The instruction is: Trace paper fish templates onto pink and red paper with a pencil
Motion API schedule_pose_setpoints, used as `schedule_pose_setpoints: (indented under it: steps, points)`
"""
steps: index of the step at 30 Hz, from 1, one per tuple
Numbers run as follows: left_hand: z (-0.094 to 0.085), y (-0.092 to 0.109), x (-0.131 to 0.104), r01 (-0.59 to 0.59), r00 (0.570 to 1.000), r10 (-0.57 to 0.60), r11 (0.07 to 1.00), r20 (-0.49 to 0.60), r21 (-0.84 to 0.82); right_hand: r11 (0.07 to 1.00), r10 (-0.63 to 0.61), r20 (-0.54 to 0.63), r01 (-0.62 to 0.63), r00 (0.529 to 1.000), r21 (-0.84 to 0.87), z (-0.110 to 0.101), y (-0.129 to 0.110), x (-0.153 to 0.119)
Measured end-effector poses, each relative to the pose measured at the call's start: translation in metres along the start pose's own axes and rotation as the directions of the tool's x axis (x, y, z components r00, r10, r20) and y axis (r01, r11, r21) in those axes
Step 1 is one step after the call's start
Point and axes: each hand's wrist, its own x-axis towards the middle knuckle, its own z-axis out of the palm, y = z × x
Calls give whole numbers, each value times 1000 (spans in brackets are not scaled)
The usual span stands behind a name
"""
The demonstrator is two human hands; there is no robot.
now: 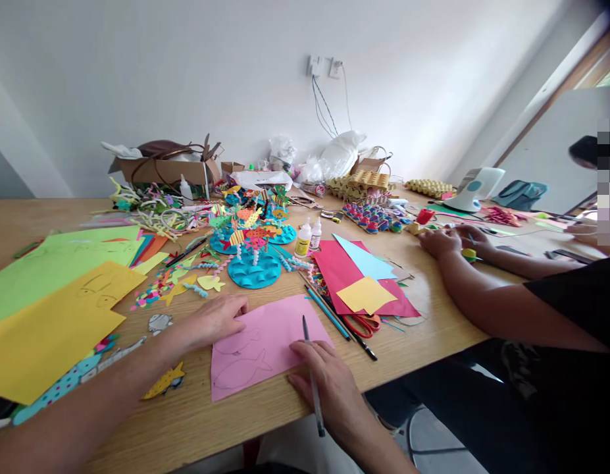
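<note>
A sheet of pink paper point(279, 368) lies at the table's front edge, with pencil-thin fish outlines drawn on its left half. My left hand point(216, 320) rests on its upper left corner, palm down, fingers partly bent and holding nothing. Over the sheet's lower right edge, my right hand point(327, 382) has its fingers closed around a pen point(313, 388), which points away from me across the hand. Left of the paper are a yellow fish cutout point(164, 382) and a grey patterned cutout point(160, 322). Pencils point(329, 315) and orange-handled scissors point(362, 324) lie to its right.
Blue round bases with paper fish point(255, 266) stand mid-table beside glue bottles point(303, 238). Yellow point(52, 322) and green sheets lie left; red paper point(341, 263) lies right. Egg cartons point(366, 184) and boxes line the wall. Another person's arms point(462, 283) rest at right.
</note>
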Motion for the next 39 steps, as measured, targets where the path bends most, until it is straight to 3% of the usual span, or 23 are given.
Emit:
schedule_pose_setpoints:
  steps: [14, 20, 26, 33, 39]
  points:
    - [-2, -10, 0, -7, 1000, 14, 958, 23, -286, 1000, -3, -48, 2, 999, -27, 7, 3, -2]
    - [-8, -12, 0, 47, 998, -32, 934, 47, -355, 994, -101, -111, 95, 989, -61, 10, 9, -3]
    - [-2, -11, 1, 80, 997, -67, 939, 49, -335, 980, -180, -187, 161, 966, -112, 12, 13, -3]
    - [-8, -1, -6, 74, 995, -92, 936, -37, -343, 976, -203, -197, 184, 959, -113, 11, 15, -2]
    - [-20, -13, -19, 66, 989, -117, 901, -94, -429, 972, -220, -225, 195, 949, -130, 3, 15, 1]
